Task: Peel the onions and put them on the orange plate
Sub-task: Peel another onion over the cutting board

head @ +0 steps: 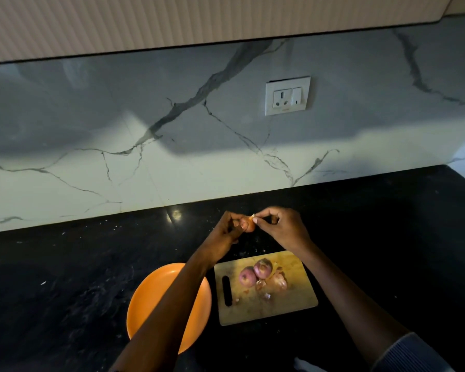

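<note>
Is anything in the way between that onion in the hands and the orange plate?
Only the person's own left forearm, which crosses over the orange plate. The held onion is above bare counter, and the plate's visible part holds nothing.

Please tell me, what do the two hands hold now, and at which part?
The left hand grips a small onion around its body. The right hand pinches a bit of skin at the onion's top with its fingers.

A home kitchen: black countertop, marble backsplash, wall socket.
</note>
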`<action>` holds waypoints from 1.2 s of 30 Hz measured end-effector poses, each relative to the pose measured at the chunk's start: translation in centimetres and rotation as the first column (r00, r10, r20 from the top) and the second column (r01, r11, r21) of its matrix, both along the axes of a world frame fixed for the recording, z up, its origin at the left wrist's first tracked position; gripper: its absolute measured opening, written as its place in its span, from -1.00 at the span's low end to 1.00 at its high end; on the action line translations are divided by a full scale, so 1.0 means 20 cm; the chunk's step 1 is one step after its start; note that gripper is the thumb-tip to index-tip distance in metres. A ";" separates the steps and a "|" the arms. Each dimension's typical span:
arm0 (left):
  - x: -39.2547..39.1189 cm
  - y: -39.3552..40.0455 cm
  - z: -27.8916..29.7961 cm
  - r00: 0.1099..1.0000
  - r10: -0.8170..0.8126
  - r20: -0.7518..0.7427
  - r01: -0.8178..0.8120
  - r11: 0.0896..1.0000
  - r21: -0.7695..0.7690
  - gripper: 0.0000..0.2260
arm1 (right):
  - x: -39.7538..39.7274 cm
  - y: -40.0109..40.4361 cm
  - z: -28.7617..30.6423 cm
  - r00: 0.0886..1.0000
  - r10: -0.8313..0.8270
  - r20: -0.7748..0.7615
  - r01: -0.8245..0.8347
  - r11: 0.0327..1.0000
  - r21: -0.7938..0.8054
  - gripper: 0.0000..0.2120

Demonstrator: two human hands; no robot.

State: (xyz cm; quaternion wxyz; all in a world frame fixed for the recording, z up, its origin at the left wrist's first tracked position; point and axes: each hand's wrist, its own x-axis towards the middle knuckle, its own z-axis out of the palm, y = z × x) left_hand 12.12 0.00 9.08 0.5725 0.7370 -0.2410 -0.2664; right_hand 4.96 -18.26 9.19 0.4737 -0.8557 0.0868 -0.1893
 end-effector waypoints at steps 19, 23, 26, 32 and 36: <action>-0.02 -0.06 0.02 0.925 0.107 -0.365 -0.160 0.980 -0.117 -0.66 | 0.04 0.06 -0.02 0.997 -0.070 -0.029 0.072 0.992 0.100 -0.88; -0.01 -0.05 0.01 0.937 0.081 -0.341 -0.129 0.984 -0.122 -0.67 | 0.03 0.06 -0.02 1.000 -0.019 -0.023 0.022 0.991 0.132 -0.91; 0.00 -0.04 0.01 0.953 0.085 -0.289 -0.119 0.988 -0.100 -0.68 | 0.03 0.07 -0.04 1.000 0.004 -0.009 -0.002 0.986 0.168 -0.87; -0.02 -0.03 -0.01 0.962 0.083 -0.260 -0.108 0.991 -0.083 -0.67 | 0.05 0.08 -0.09 1.000 -0.029 -0.008 0.031 0.967 0.254 -0.93; -0.03 -0.04 -0.04 0.957 0.106 -0.271 -0.134 0.987 -0.086 -0.69 | 0.04 0.09 -0.10 0.999 -0.032 -0.031 0.038 0.979 0.202 -0.94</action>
